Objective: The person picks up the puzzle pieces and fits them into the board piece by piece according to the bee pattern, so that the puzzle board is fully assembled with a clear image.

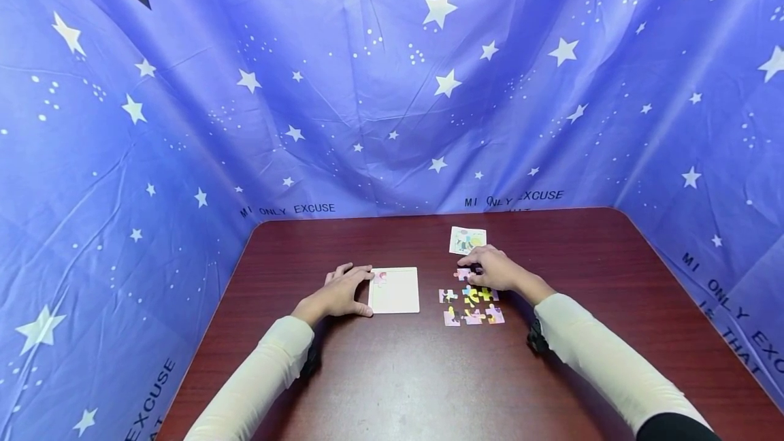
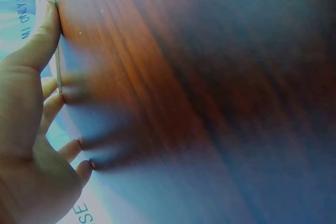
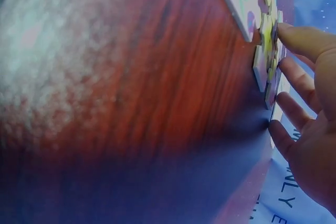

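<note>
On the table lies a white square puzzle board [image 1: 397, 295], with one pink puzzle piece [image 1: 380, 279] in its upper left corner. My left hand [image 1: 344, 291] rests at the board's left side, fingers spread along the edge. In the left wrist view its thumb [image 2: 50, 32] runs along that edge. Over to the right, my right hand [image 1: 495, 269] reaches down at a pink and blue puzzle piece [image 1: 462, 274], thumb and index finger around it. Whether they pinch it, I cannot tell. Several loose puzzle pieces [image 1: 471, 316] lie just below that hand.
A small picture card [image 1: 467, 239] lies beyond the right hand, partly behind it. The dark red wooden table [image 1: 392, 373] meets a blue star-print curtain [image 1: 392, 101] at the back and sides.
</note>
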Tool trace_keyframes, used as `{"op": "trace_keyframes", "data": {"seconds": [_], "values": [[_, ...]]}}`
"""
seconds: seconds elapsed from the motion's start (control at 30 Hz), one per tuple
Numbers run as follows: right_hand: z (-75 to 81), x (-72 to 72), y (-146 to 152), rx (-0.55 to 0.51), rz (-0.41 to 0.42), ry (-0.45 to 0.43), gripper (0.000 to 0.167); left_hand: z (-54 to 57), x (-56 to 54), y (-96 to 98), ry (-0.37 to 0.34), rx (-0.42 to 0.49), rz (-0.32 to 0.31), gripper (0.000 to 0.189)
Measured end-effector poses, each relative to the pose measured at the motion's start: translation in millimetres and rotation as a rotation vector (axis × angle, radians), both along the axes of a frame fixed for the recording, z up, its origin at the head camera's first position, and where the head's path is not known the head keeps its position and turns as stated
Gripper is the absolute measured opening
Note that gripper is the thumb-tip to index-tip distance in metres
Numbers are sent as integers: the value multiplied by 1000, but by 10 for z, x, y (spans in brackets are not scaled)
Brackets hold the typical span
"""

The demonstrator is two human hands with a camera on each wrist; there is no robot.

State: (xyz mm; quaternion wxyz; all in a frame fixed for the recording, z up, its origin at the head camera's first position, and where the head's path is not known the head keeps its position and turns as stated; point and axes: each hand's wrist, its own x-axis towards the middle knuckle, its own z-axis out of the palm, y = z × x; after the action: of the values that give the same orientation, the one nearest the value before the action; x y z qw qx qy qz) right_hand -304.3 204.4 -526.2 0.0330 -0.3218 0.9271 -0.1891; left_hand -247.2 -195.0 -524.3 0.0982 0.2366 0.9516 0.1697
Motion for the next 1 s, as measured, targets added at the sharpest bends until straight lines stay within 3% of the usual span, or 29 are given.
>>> {"op": "trace_keyframes", "data": {"seconds": [0.47,0.7,1.0], "values": [[-42,10,6,11,-19,-4,33,-22,-2,-16,16,-2,2,85],[-76,-21,4,5,12,45,28,-12,-12,-22,20,5,-19,86],[-56,-28,2,4,26,41,27,3,2,-16,13,-3,-9,87]]}}
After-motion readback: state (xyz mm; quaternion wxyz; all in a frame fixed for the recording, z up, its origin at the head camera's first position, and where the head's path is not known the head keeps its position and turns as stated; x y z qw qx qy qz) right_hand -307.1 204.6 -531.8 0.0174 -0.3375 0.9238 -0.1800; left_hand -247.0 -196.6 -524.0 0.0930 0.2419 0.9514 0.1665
